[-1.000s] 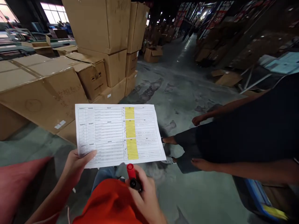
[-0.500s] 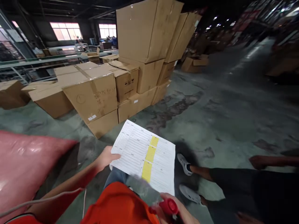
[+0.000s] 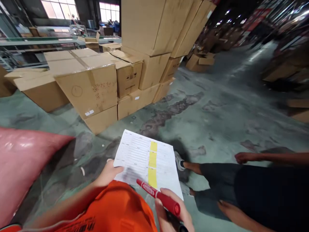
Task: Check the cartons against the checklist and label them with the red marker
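I'm looking at a worn, green-gray concrete floor (image 3: 217, 129) blotched with dark stains. Cardboard cartons (image 3: 136, 101) sit directly on it in a stacked block ahead and to my left, and an open carton (image 3: 199, 63) rests farther back.

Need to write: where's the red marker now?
In the head view, the red marker is in the right hand, bottom centre, narrow end over the printed sheet.

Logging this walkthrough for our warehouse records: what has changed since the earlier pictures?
The white printed sheet with yellow highlighted blocks has dropped lower in view and tipped flatter. The red marker has swung from upright to slanting toward the sheet in the right hand. Nothing was let go: the left hand still holds the sheet. The stacked cardboard cartons stand as before.
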Action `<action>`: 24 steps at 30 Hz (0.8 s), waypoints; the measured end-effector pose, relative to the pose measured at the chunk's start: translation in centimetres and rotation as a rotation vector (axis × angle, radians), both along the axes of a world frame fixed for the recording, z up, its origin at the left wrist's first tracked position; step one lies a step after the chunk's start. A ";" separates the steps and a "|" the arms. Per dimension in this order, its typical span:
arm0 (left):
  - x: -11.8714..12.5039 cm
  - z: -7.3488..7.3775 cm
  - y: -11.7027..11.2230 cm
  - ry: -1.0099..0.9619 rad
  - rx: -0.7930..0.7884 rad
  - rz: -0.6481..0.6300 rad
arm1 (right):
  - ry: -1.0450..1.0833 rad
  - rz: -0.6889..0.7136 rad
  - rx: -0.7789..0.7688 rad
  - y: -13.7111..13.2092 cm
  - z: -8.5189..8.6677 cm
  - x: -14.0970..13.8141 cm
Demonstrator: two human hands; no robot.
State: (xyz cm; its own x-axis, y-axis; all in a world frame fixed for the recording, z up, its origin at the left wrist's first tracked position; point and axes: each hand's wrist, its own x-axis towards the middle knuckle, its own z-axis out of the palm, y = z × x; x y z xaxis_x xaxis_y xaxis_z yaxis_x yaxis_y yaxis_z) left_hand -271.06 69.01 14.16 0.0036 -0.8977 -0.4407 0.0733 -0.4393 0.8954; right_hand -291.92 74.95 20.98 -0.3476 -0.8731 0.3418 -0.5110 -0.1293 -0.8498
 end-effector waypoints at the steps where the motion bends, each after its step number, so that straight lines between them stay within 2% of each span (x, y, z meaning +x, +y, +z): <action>1: -0.2 0.1 0.2 -0.009 0.008 0.003 | 0.022 0.020 -0.012 -0.1 -0.1 -0.1; 4: -0.4 0.2 0.5 -0.035 0.023 0.001 | 0.088 0.097 -0.053 -0.5 -0.3 -0.3; 12: -0.6 -0.3 1.4 -0.043 0.017 -0.016 | 0.019 0.071 -0.024 -0.5 -1.2 0.3; 20: -1.4 1.1 0.8 0.011 0.032 -0.032 | -0.021 0.009 -0.093 -0.3 -1.6 0.0; 24: -1.6 1.3 0.7 0.022 0.040 -0.032 | -0.038 0.001 -0.067 -0.3 -1.3 0.0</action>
State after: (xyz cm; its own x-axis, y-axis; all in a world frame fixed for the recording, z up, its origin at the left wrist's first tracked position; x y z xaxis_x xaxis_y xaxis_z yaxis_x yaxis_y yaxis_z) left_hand -272.70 69.67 15.45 -0.0346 -0.8789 -0.4757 0.0782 -0.4769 0.8755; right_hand -291.90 74.65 19.68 -0.3602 -0.8491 0.3864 -0.4787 -0.1873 -0.8578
